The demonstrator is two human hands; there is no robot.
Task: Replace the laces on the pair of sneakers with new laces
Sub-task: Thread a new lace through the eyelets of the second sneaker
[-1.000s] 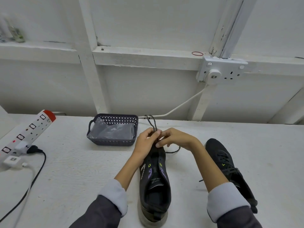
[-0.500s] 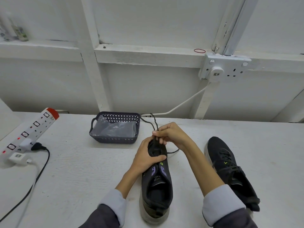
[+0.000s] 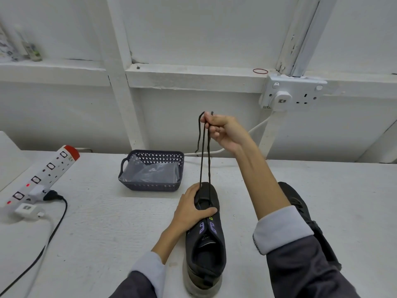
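White desk [image 3: 96,233], white wall [image 3: 193,35] behind: the right hand [image 3: 223,131], raised, pinches both ends of the lace [image 3: 204,155], its strands taut above the sneaker [image 3: 207,239], which the left hand [image 3: 191,209] grips at the toe on the desk. Only the lowest eyelets seem threaded; next, I judge, even the ends and cross them upward.

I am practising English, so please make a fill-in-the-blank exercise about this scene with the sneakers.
1. ___ strands of black lace run from the right hand down to the sneaker.
2. The left hand grips that sneaker's ___ end.
3. The basket holds a clear plastic ___.
Missing words: two, toe, bag.
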